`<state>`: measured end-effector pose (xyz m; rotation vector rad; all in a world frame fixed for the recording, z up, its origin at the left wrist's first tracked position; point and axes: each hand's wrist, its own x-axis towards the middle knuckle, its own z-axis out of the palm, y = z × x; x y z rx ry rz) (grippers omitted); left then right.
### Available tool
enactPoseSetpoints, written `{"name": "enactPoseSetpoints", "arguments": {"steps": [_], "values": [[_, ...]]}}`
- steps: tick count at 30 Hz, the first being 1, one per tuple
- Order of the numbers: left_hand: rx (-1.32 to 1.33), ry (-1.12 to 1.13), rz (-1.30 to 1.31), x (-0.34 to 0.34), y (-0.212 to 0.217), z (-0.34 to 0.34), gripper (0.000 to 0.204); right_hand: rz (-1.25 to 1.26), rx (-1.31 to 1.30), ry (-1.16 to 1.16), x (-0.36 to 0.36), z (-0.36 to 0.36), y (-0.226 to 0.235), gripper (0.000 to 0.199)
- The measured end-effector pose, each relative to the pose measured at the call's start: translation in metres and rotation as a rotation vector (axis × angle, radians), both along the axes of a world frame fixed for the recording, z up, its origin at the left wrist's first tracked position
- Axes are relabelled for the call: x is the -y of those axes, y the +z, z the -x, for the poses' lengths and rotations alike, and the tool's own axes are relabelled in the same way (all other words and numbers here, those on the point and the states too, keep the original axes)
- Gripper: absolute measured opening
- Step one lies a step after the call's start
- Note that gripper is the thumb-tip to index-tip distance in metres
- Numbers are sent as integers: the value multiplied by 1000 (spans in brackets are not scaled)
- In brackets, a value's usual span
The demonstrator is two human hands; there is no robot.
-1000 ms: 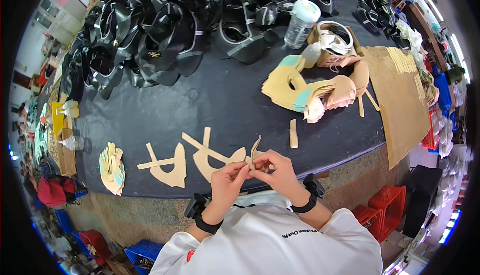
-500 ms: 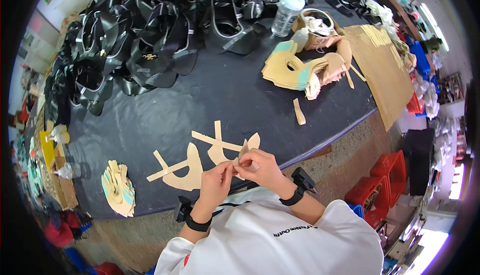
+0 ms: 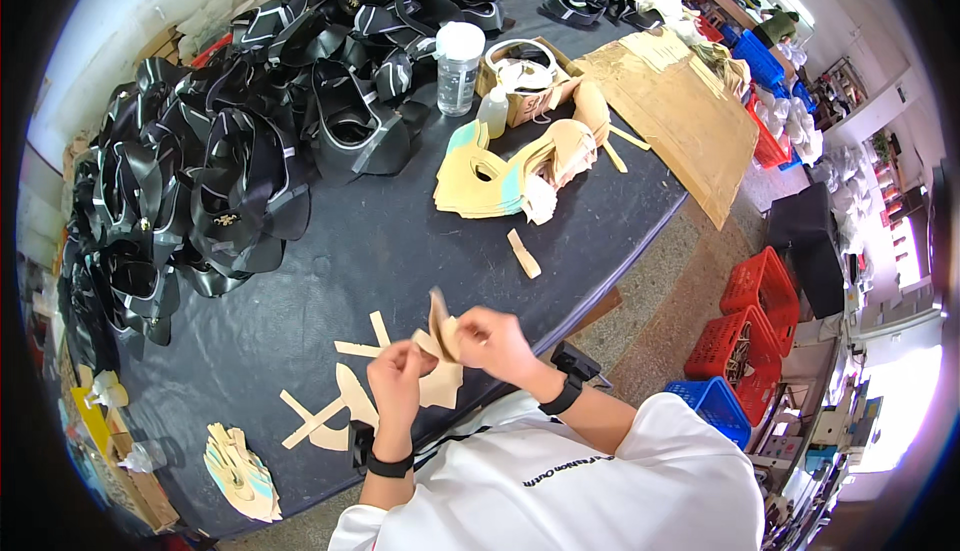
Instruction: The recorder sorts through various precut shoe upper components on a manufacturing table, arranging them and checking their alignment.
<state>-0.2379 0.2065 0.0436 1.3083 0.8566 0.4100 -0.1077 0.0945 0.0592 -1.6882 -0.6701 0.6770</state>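
Note:
Both my hands are at the near edge of the dark table. My left hand [image 3: 398, 376] is closed in a pinch on one side of a beige shoe-lining piece [image 3: 437, 321]. On its other side the fingers of my right hand [image 3: 490, 346] are closed, slightly blurred. The piece stands up folded between them; whether it is one layer or two I cannot tell. Under and beside the hands lie a flat beige cutout [image 3: 440, 388], partly hidden, and a second cutout [image 3: 355, 391] crossed by a beige strip [image 3: 312, 423].
Black shoe uppers [image 3: 240, 181] are heaped at the far left. Past the hands stand a clear bottle [image 3: 457, 76], a stack of beige linings [image 3: 475, 176] and a cardboard sheet [image 3: 670, 101]. A smaller lining stack [image 3: 240, 476] lies near left. Red crates [image 3: 735, 351] sit on the floor at right.
The view has turned, so the table's contents sit further left, with the near pieces lower. My hands have drawn slightly apart, and the beige piece shows more between them.

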Motion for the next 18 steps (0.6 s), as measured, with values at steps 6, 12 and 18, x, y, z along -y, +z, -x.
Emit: {"name": "enactPoseSetpoints", "arguments": {"steps": [6,12,18], "values": [[449,361,26,-41,-26,-41,20,-319,-32,-530,5,-80,0,6],[-450,347,-754,-64,-112,-8,64,-44,935,-425,-8,-119,16,14],[-776,372,-626,-43,-106,-20,39,13,1081,1,-37,-102,-65,15]]}}
